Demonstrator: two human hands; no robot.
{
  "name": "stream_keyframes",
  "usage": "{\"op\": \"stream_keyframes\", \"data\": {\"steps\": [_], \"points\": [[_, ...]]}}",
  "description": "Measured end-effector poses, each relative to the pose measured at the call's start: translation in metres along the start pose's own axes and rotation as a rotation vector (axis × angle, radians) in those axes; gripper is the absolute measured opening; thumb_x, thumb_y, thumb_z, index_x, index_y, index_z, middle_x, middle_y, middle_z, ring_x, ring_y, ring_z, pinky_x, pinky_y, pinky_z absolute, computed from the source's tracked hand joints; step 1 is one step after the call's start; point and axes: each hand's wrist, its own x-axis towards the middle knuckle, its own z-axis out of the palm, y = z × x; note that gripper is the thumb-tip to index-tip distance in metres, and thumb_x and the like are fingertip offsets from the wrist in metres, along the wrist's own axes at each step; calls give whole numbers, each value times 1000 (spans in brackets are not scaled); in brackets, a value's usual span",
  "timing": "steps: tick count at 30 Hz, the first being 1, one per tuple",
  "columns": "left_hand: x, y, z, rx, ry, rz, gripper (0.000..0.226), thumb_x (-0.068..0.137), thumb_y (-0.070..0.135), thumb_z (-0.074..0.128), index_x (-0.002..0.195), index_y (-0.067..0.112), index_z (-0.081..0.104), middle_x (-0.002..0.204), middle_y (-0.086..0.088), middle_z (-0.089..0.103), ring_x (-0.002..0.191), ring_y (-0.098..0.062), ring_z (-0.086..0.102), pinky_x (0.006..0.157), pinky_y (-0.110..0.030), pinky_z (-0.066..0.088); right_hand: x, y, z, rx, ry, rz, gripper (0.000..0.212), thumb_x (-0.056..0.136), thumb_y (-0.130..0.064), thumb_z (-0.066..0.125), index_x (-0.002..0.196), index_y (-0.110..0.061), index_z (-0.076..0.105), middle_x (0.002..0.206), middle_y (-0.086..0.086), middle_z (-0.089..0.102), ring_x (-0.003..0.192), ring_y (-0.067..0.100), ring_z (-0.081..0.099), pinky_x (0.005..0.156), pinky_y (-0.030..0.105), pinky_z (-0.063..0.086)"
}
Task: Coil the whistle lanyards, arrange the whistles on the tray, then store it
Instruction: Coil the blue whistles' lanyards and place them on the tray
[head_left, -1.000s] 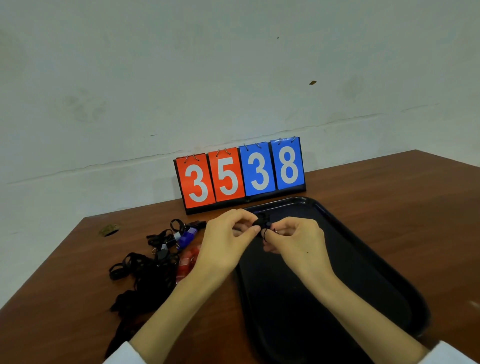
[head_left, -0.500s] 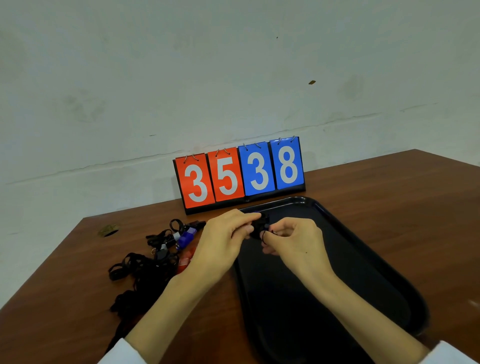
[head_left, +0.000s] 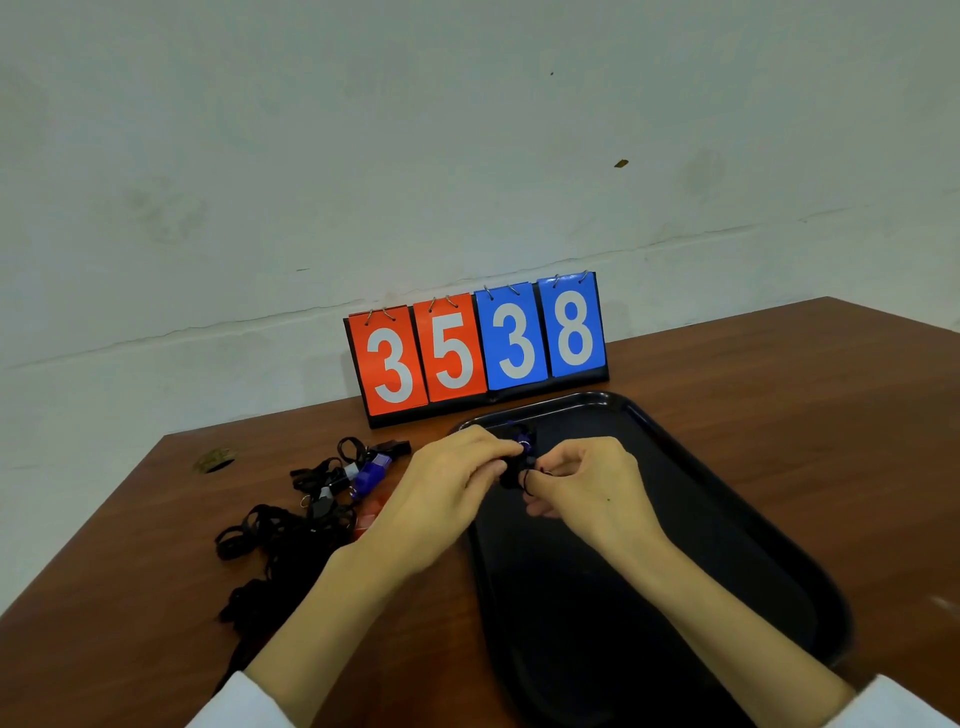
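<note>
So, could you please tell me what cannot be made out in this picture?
Head view:
Held whistle over the tray: mostly covered by the left hand and right hand; coiling progress unclear.
Red whistle: partly behind the left hand.
Lanyard pile: black tangle, count unreadable.
Tray's near end: behind the right forearm, cut by the bottom edge.

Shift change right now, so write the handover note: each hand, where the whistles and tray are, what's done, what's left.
Left hand: pinches the whistle with lanyard above the tray's far-left corner.
Right hand: pinches the same bundle from the other side.
Tray: on the table, in front of the scoreboard; no whistle seen lying in it.
Pile of whistles and lanyards: on the table left of the tray, loose, blue whistle and red whistle among them.
Done: nothing finished that shows.
Left: finish this coil, set it down, do the pile, store the tray.
</note>
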Motion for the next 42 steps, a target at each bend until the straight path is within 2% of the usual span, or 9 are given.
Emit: {"op": "stream_keyframes", "data": {"steps": [9, 14, 19, 25, 29, 32, 35, 37, 42], "points": [[-1, -1, -3, 79, -54, 74, 15, 91, 12, 52, 100, 15, 64, 98, 1, 61, 88, -5, 55, 75, -15, 45, -1, 1, 3, -24, 8, -15, 5, 79, -16, 72, 75, -15, 68, 63, 1, 71, 58, 7, 69, 76, 33, 58], [-2, -2, 5, 11, -100, -73, 9, 96, 16, 41, 95, 23, 45, 104, 7, 43, 87, -3, 43, 69, -15, 38, -4, 1, 3, -268, 16, -124, 4, 82, -21, 68, 86, -20, 67, 76, -3, 71, 70, 4, 67, 79, 26, 55], [-7, 0, 19, -285, -61, -230, 15, 98, 20, 36, 87, 27, 43, 97, -10, 56, 85, -10, 53, 73, -19, 44, -5, -1, 5, -482, -46, -200, 14, 86, -22, 63, 99, -20, 65, 93, -2, 69, 82, 8, 64, 81, 24, 53], [-5, 0, 21, -303, 0, -367, 10, 97, 25, 42, 89, 22, 47, 92, -2, 59, 80, -6, 56, 66, -10, 43, -11, -2, 9, -600, -70, -328, 14, 88, -26, 59, 101, -21, 63, 96, -4, 69, 85, 10, 65, 82, 27, 53], [21, -4, 10, -385, -65, -399, 7, 94, 20, 49, 100, 24, 51, 103, 7, 60, 98, -5, 58, 84, -22, 48, 15, -5, -15, -515, -16, -206, 8, 82, -24, 67, 90, -24, 66, 87, -8, 69, 80, 6, 64, 78, 25, 54], [48, -28, 22, -423, -57, -523, 37, 88, 22, 61, 122, 23, 45, 123, 1, 53, 109, -12, 54, 86, -23, 46, 54, 2, -40, -450, 111, -57, 8, 79, -18, 70, 73, -21, 65, 73, -3, 69, 71, 8, 64, 65, 22, 50], [64, -51, 49, -309, -219, -591, 78, 76, 29, 75, 139, 27, 30, 140, -3, 38, 125, -20, 43, 98, -32, 43, 83, 19, -42, -388, 161, 82, 7, 75, -14, 70, 69, -13, 69, 68, 4, 70, 67, 15, 68, 68, 33, 58], [68, -61, 65, -223, -311, -581, 92, 68, 41, 79, 142, 33, 24, 144, -2, 33, 130, -23, 38, 106, -43, 38, 92, 28, -31, -364, 183, 127, 12, 75, -15, 69, 64, -11, 69, 61, 3, 70, 60, 14, 67, 61, 29, 57], [67, -71, 75, -103, -310, -475, 66, 70, 52, 71, 129, 40, 42, 129, 9, 49, 121, -15, 42, 106, -43, 32, 99, 36, -11, -427, 250, 75, 18, 79, -24, 68, 63, -15, 67, 61, -1, 67, 56, 9, 62, 51, 22, 47]]}}
